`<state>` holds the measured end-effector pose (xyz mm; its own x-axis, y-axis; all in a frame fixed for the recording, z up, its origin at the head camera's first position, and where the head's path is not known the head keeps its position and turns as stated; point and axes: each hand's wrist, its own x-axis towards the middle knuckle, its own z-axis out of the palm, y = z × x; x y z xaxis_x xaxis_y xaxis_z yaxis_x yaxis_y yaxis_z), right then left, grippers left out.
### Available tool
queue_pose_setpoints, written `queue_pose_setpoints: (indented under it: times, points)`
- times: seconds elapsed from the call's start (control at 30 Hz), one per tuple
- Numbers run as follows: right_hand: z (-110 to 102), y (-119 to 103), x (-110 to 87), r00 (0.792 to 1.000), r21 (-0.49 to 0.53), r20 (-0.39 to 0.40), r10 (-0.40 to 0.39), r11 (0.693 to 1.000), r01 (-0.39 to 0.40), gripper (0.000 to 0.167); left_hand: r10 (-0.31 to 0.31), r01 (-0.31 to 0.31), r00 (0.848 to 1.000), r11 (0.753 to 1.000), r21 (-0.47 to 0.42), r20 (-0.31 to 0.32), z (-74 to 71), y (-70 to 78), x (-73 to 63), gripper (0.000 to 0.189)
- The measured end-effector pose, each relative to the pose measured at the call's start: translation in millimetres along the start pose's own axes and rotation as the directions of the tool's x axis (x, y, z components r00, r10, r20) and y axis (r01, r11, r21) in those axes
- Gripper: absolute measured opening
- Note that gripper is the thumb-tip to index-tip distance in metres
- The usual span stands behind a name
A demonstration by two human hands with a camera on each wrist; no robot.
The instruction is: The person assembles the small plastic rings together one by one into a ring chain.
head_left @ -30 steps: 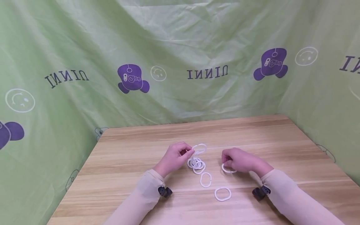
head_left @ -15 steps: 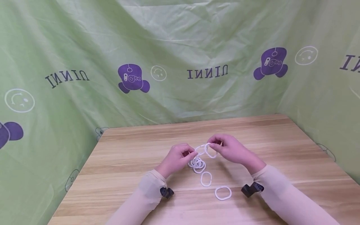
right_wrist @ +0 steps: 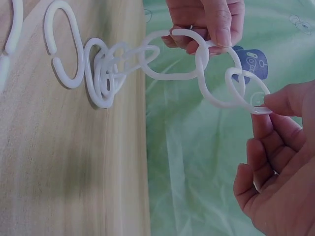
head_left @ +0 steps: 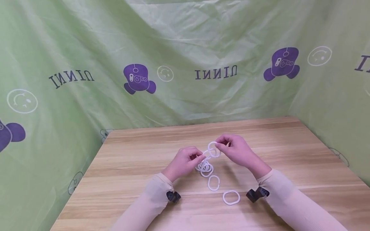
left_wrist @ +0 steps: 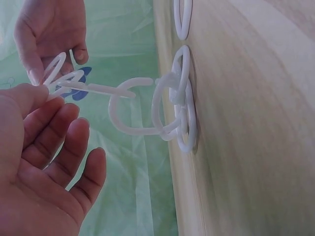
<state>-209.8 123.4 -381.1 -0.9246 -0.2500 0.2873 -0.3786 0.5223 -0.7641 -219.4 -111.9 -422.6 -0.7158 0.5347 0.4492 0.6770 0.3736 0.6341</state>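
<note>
My left hand point(head_left: 185, 163) pinches a white C-shaped plastic link point(right_wrist: 202, 81) between thumb and fingertip, above the table. From that link more joined links run down to a small heap of white links point(head_left: 206, 168) on the table. Opposite, my right hand point(head_left: 237, 150) pinches another white link point(right_wrist: 235, 73) by its edge. In the right wrist view the two held links cross each other; the right-hand one appears to pass through the left-hand one. Fingertips hide parts of both links.
Two separate white links lie in front of the heap: one link point(head_left: 208, 183) near it, another link point(head_left: 232, 204) closer to me on the right. The wooden table point(head_left: 138, 150) ends at a green printed curtain point(head_left: 179, 106). Black wrist cameras sit on both sleeves.
My right hand has picked up a link from the table on the right and brought it up and left to the link in my left hand. The left hand has barely moved.
</note>
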Motion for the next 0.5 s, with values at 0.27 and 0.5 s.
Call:
queue_pose_setpoints:
  times: [0.27, 0.5]
  points:
    - [2.8, 2.3, -1.9, 0.999, 0.015, -0.040, -0.018, 1.000, 0.019, 0.007, 0.026, -0.026, 1.000, 1.000, 0.002, 0.001, 1.0, 0.3, -0.2, 0.009]
    - [6.0, 2.0, -3.2, 0.998, 0.015, -0.067, -0.023, 1.000, 0.024, 0.007, 0.038, -0.038, 0.999, 0.999, -0.005, 0.019, 0.4, 0.8, 0.1, 0.007]
